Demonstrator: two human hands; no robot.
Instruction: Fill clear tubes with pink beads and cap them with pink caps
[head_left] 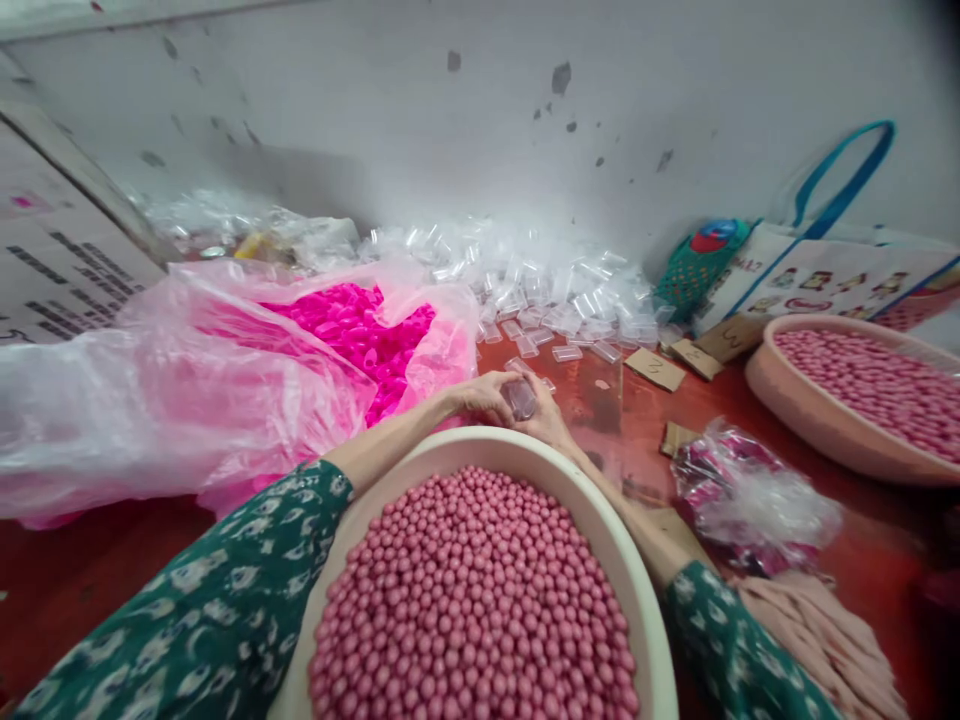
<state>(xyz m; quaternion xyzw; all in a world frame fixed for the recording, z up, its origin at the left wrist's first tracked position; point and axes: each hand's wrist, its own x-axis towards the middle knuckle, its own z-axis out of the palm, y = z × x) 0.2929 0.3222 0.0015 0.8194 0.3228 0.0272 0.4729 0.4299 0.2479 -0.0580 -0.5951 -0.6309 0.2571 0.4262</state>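
Just beyond the basin's far rim, my left hand (489, 398) and my right hand (546, 416) meet around a small clear plastic container (520, 398). Fingers of both hands are closed on it, one hand at each side. Below my wrists stands a large cream basin (654, 610) full of round pink balls (480, 590). Several more clear plastic containers (525, 285) lie heaped against the wall, a few of them loose right in front of my hands. What the held container has inside, if anything, is too small to make out.
On the left, a pink-tinted plastic bag (247, 390) spills open over bright pink plastic pieces (352, 325). A printed carton (67, 240) stands behind it. To the right are cardboard pieces (655, 369), a clear plastic bundle (757, 500), a second basin (810, 420) and a blue-handled bag (817, 270).
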